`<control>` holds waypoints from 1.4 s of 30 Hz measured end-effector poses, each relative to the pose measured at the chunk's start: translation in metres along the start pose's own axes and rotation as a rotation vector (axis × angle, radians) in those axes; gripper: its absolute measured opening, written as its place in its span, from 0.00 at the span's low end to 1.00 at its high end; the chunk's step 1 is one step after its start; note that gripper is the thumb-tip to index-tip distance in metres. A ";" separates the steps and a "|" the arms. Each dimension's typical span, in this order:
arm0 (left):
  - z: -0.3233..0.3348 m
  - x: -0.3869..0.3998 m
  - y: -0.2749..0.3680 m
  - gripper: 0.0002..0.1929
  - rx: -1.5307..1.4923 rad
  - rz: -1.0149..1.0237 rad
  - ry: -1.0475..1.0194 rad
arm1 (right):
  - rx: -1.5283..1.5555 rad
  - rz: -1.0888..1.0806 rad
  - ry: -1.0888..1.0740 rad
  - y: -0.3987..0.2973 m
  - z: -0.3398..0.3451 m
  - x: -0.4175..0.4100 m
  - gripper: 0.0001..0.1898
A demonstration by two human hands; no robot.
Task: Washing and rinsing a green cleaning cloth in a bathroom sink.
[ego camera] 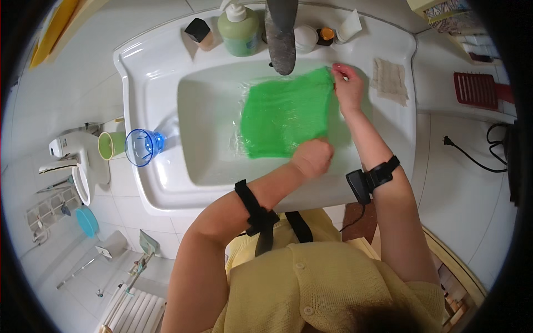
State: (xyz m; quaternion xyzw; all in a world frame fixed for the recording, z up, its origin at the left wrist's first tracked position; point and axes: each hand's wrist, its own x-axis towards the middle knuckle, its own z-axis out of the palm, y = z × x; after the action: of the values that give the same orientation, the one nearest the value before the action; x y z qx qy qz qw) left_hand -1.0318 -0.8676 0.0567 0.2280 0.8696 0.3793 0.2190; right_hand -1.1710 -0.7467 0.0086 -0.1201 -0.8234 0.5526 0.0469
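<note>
A bright green cloth lies spread and wet in the white washbasin, with water rippling at its left edge. My left hand is closed on the cloth's near right corner. At the far right corner, my right hand pinches the cloth between thumb and fingers. The metal faucet reaches over the basin just beyond the cloth's far edge. Whether water runs from it cannot be told.
On the back ledge stand a green pump bottle, a black-capped bottle, a white jar and a white tube. A blue cup sits on the left rim, a folded beige cloth on the right. A red hairbrush lies farther right.
</note>
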 end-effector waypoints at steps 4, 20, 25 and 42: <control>-0.008 -0.018 0.008 0.03 -0.230 0.079 0.079 | -0.103 0.065 -0.031 -0.004 0.026 -0.024 0.08; -0.101 -0.106 -0.050 0.06 -0.142 -0.279 0.461 | -0.934 -0.735 -0.601 -0.049 -0.006 -0.059 0.09; -0.098 -0.129 -0.076 0.11 0.199 -0.333 -0.188 | -0.946 -0.629 -1.191 -0.058 -0.041 -0.092 0.06; -0.122 -0.123 -0.099 0.10 0.387 -0.299 -0.150 | -0.938 -0.381 -1.062 -0.022 -0.046 -0.095 0.09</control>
State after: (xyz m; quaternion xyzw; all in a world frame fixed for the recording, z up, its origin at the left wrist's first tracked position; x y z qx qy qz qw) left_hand -1.0242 -1.0649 0.0826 0.1622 0.9313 0.1511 0.2890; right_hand -1.0723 -0.7371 0.0518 0.3017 -0.8917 0.1081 -0.3196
